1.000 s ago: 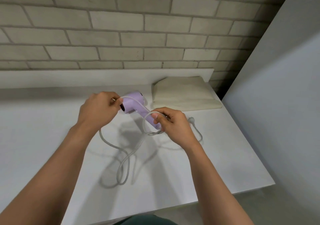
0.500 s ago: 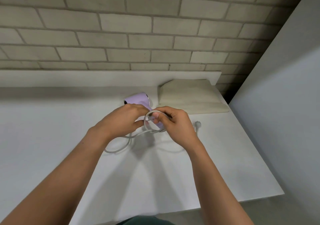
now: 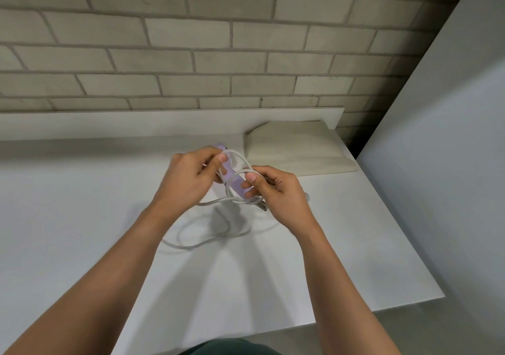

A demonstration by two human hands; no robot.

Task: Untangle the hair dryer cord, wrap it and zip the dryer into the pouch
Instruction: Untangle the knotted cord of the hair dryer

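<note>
Currently both hands work just above the bench [image 3: 82, 218]; by my reading the wrap is under way.

Left hand [image 3: 188, 182]: grip curled round the upper part of the lilac hair dryer [image 3: 237, 185], thumb pressing on a turn of the white cord [image 3: 213, 202].

Right hand [image 3: 278, 190]: grip closed, thumb and forefinger pinching a cord loop near the handle's lower end.

Slack cord lies in a loose curve on the bench at 7 o'clock from the hands. Beige pouch [image 3: 295, 149] sits near, at 1 o'clock, untouched; its zip cannot be read.

Handling estimate:
- Dryer: small, rigid, smooth plastic, likely light. Best held by the handle.
- Cord: limp but springy, so turns will probably slacken if the pinch lets go. Take hold close to the last turn and keep light tension.
</note>
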